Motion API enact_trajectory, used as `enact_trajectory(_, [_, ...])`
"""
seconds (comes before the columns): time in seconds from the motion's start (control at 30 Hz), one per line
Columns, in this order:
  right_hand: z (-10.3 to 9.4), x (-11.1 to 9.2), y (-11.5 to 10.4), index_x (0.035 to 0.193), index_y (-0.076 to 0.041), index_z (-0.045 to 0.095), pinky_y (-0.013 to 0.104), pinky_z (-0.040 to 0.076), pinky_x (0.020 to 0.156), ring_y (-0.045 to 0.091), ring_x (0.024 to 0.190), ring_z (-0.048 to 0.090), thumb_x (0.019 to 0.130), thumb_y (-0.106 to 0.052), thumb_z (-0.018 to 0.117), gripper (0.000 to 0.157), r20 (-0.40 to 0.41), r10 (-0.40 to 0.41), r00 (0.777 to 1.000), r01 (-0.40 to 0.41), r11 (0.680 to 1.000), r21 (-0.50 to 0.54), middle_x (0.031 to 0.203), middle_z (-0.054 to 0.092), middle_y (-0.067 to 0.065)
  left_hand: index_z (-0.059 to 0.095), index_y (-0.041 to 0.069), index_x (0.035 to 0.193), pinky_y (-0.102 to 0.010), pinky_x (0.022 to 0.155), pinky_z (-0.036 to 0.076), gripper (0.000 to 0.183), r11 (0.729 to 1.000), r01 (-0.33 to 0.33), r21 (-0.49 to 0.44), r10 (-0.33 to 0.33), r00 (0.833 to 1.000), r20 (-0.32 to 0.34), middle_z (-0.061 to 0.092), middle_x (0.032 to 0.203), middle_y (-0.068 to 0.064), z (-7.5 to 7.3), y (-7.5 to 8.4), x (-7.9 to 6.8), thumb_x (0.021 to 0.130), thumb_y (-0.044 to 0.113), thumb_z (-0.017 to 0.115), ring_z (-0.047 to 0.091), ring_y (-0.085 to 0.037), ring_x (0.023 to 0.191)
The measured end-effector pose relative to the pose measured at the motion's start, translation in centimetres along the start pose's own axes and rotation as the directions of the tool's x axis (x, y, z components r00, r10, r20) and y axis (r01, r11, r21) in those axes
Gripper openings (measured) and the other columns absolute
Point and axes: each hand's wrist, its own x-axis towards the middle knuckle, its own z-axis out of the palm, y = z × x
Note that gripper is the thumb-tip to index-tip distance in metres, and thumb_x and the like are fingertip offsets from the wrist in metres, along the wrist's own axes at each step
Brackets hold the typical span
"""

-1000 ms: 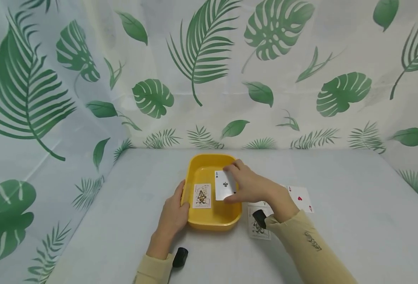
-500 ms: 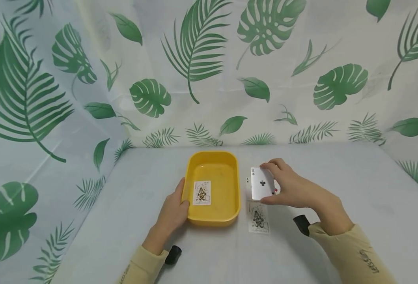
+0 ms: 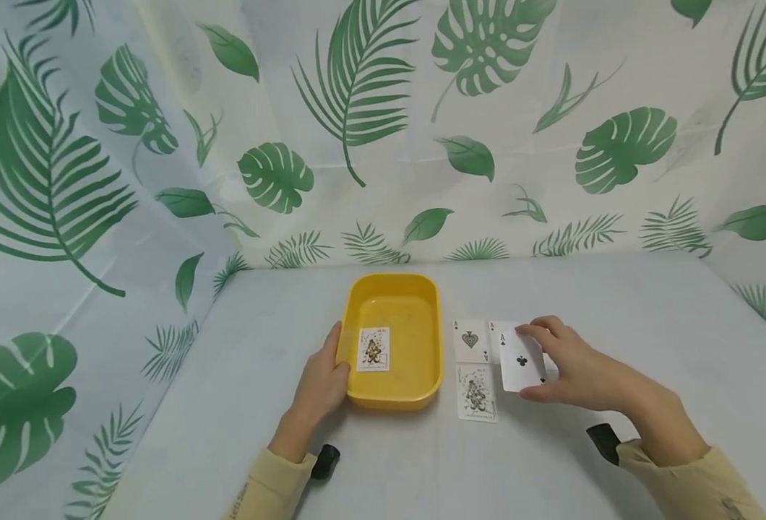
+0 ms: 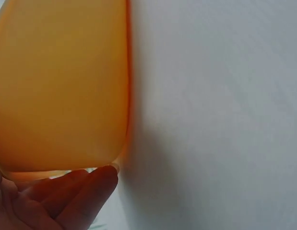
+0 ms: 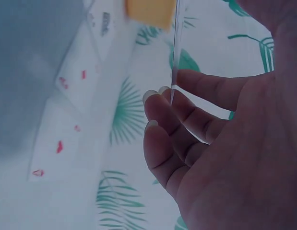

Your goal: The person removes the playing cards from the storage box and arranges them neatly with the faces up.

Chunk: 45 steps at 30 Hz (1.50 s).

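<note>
With its thumb at the rim, my left hand (image 3: 321, 381) grips the left side of a yellow tray (image 3: 394, 404). The left wrist view shows its fingers (image 4: 90, 199) against the tray's outer wall. A colourful joker card (image 3: 373, 349) lies inside. To the right, my right hand (image 3: 581, 368) pinches an ace of clubs (image 3: 519, 361) by its top and bottom edges, above the laid-out cards. Beneath it an ace of diamonds (image 5: 83, 74) is partly covered. An ace of hearts (image 5: 59, 146) shows in the right wrist view; in the head view it is mostly hidden.
An ace of spades (image 3: 470, 341) lies right of the tray, with a black-and-white joker card (image 3: 477, 408) directly below it. Pale cloth covers the table (image 3: 422, 469). A leaf-patterned curtain (image 3: 383, 180) stands behind and at the left.
My right hand has carried the ace of clubs out of the tray and rightward, past the ace of spades. My left hand keeps its grip on the tray.
</note>
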Motion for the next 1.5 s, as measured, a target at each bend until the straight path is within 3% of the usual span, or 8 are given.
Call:
enact_trajectory(0.43, [2.8, -0.6, 1.5, 0.139, 0.002, 0.051, 0.058, 0.041, 0.097, 0.040, 0.121, 0.046, 0.070, -0.038, 0.091, 0.089, 0.010, -0.009, 1.000, 0.009, 0.999, -0.037, 0.135, 0.045, 0.020, 0.029, 0.002, 0.158, -0.050, 0.112, 0.031, 0.069, 0.999, 0.020, -0.038, -0.023, 0.998, -0.056, 0.040, 0.156, -0.016, -0.1, 0.4, 0.2, 0.091, 0.003, 0.042, 0.040, -0.032, 0.140])
enact_trajectory(0.87, [4.9, -0.8, 1.5, 0.136, 0.002, 0.055, 0.058, 0.043, 0.093, 0.037, 0.111, 0.054, 0.068, -0.037, 0.091, 0.086, -0.026, -0.029, 0.999, 0.026, 0.993, -0.114, 0.129, 0.052, 0.017, 0.027, 0.005, 0.160, -0.050, 0.113, 0.029, 0.069, 0.996, 0.065, -0.059, -0.068, 0.996, -0.050, 0.038, 0.158, -0.014, 0.0, -0.1, -0.5, 0.092, 0.004, 0.042, 0.038, -0.031, 0.141])
enact_trajectory(1.5, [5.4, -1.6, 2.0, 0.139, -0.003, 0.055, 0.065, 0.039, 0.093, 0.042, 0.120, 0.047, 0.073, -0.045, 0.086, 0.084, 0.009, 0.018, 1.000, -0.017, 0.990, -0.143, 0.137, 0.048, 0.016, 0.028, 0.004, 0.159, -0.048, 0.114, 0.029, 0.069, 0.997, 0.035, -0.068, -0.038, 0.998, -0.045, 0.038, 0.157, -0.014, 0.3, 0.2, -0.4, 0.091, 0.004, 0.042, 0.037, -0.030, 0.142])
